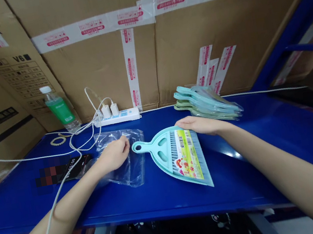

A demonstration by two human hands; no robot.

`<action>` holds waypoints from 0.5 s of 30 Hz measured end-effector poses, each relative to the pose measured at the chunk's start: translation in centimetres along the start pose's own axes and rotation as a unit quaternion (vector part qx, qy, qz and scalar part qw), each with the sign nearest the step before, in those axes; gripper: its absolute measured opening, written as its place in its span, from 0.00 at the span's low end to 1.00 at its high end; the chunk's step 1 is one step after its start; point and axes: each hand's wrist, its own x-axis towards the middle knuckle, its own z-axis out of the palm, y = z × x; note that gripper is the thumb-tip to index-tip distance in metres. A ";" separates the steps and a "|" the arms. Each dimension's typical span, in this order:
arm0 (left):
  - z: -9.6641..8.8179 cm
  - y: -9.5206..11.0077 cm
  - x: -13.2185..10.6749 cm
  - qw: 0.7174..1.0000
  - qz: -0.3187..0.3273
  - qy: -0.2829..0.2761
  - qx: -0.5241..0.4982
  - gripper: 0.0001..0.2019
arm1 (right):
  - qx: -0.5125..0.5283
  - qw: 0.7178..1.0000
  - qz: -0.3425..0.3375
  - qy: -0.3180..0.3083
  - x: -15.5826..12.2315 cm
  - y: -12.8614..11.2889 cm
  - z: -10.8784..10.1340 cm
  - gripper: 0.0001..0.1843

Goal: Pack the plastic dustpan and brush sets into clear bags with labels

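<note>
From the head camera, the pale teal plastic dustpan (pixel 178 155), carrying a grey brush and a colourful label card, lies flat on the blue metal table (pixel 270 141) between the 2 hands. The right hand (pixel 198 124) rests with fingers spread flat on its far corner. The left hand (pixel 114 153) curls on flat clear plastic bags (pixel 132 171) beside the handle; I cannot tell whether it grips them.

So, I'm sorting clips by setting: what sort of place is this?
Probably a warehouse packing bench: taped cardboard cartons, a stack of dustpans, and clear bags under the left hand.
</note>
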 end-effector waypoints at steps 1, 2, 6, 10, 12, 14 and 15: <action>0.0 -0.1 -0.1 1.000 0.008 0.007 -0.018 0.08 | 0.001 1.000 0.002 0.001 0.0 -0.1 0.0 0.25; 0.0 -0.2 -0.1 0.999 0.019 0.016 -0.042 0.07 | 0.003 1.000 0.004 0.002 -0.1 -0.2 0.0 0.25; 0.5 -0.8 0.1 0.985 0.064 0.059 -0.147 0.02 | 0.011 1.000 0.001 0.006 -0.2 -0.5 0.1 0.25; 0.8 -1.0 0.4 0.970 0.086 0.086 -0.210 0.06 | 0.019 1.000 0.000 -0.004 -0.2 -0.8 0.4 0.25; 0.6 -0.9 0.4 0.963 0.092 0.085 -0.237 0.06 | 0.024 1.000 0.002 -0.007 -0.1 -0.8 0.5 0.25; 0.3 -0.8 0.3 0.956 0.098 0.083 -0.265 0.06 | 0.024 1.000 0.001 -0.009 -0.1 -0.7 0.6 0.24; 0.1 -0.8 0.2 0.952 0.100 0.081 -0.278 0.06 | 0.023 1.000 -0.001 -0.007 0.0 -0.7 0.6 0.24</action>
